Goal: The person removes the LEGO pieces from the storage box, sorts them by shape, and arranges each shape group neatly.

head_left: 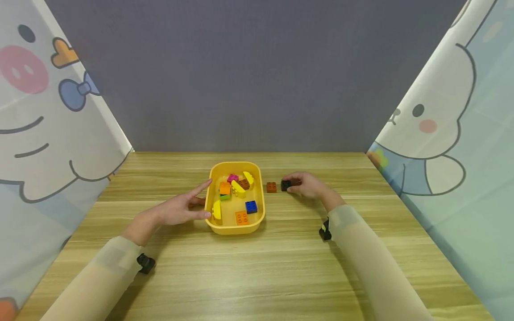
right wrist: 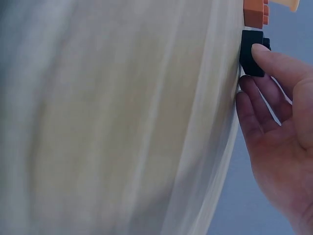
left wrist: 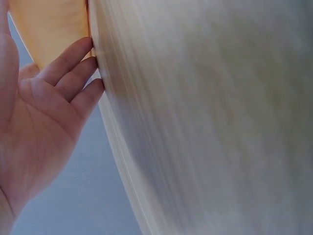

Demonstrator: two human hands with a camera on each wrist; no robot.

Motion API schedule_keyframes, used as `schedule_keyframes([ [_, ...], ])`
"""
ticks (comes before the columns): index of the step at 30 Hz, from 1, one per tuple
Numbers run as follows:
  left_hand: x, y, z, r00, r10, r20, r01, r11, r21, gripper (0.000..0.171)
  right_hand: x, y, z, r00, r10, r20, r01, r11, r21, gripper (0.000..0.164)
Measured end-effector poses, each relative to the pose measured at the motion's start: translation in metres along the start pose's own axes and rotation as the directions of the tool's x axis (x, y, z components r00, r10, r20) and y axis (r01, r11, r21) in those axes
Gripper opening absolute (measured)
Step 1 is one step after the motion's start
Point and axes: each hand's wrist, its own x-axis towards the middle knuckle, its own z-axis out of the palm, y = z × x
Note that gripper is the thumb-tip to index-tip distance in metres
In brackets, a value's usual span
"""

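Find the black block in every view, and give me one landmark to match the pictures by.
Head: slightly right of and below centre; the black block is in the fingers of the right hand, beside a brown block.
Left wrist: not in it.
Right wrist: upper right, the black block under the thumb.
Shared landmark: the yellow tray, upper left in left wrist, top right corner in right wrist.

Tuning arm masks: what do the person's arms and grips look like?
Long, pale beige left sleeve and right sleeve, both greyer in a patch near the wrist. Small black left wrist unit and right wrist unit; the right one shows a yellow-green mark. The left grip and right grip are bare hands, no gloves. No cables visible.
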Motion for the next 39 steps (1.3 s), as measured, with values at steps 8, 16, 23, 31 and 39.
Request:
schedule_keyframes([
  [8, -0.0011, 0.0009, 0.0009, 1.000, -0.003, -0.003, 0.003, 1.000, -0.003, 0.107, 0.0003, 0.0020, 0.0011, 1.000, 0.015, 0.011, -0.015, 1.000, 0.015, 0.046],
  [16, -0.0003, 0.0000, 0.0017, 1.000, -0.004, 0.000, 0.004, 1.000, -0.012, 0.107, 0.0004, 0.0027, 0.0015, 1.000, 0.015, 0.021, -0.016, 0.999, 0.035, 0.048],
  [23, -0.0012, 0.0002, 0.0015, 1.000, -0.014, -0.005, 0.014, 1.000, -0.003, 0.106, 0.0008, 0.0048, 0.0002, 0.999, 0.023, 0.035, -0.024, 0.999, 0.041, 0.050],
  [31, 0.0005, -0.0003, 0.0015, 1.000, -0.014, -0.005, 0.014, 1.000, 0.009, 0.107, -0.0017, 0.0032, -0.0013, 0.999, 0.008, 0.039, -0.010, 0.998, 0.062, 0.054],
  [39, 0.0005, -0.0006, 0.0016, 1.000, -0.006, -0.004, 0.006, 1.000, 0.018, 0.107, -0.0071, -0.0025, -0.0061, 0.998, -0.041, -0.046, 0.048, 0.985, 0.164, 0.055],
])
